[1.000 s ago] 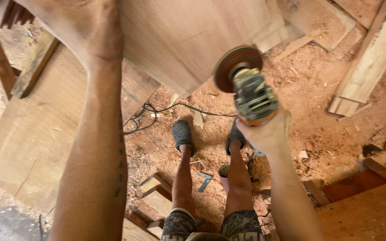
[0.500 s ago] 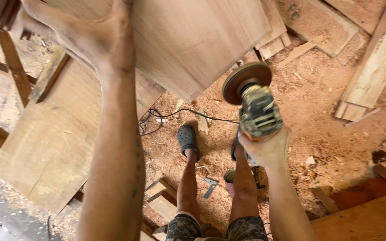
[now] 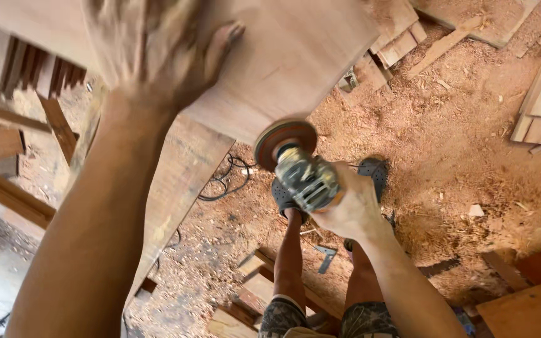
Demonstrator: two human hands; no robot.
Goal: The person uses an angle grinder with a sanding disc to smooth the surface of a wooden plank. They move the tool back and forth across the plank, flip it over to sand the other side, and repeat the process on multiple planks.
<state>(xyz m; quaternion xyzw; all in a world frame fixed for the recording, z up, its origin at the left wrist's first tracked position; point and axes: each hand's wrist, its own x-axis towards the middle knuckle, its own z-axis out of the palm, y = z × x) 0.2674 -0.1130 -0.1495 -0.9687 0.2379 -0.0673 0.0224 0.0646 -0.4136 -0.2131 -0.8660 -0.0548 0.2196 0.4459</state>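
One sander [image 3: 302, 172] in right hand's [image 3: 352, 209] grip; left hand [image 3: 158, 56] flat on one panel [image 3: 295, 56]

We see bare, unvarnished wood in the large board [image 3: 295, 56]: pale brown, smooth and matt, with faint grain lines. The angle grinder [image 3: 305, 175] has a dull grey metal body, dusty and matt, and its disc [image 3: 283, 139] shows a rough, reddish-brown abrasive face. Our left hand [image 3: 158, 56] and right hand [image 3: 352, 209] look powdered with fine wood dust. The floor [image 3: 458, 156] lies under loose, coarse reddish sawdust, and the offcuts [image 3: 402, 37] there are raw, rough-sawn wood. The cable [image 3: 223, 181] looks like black matt rubber or plastic.
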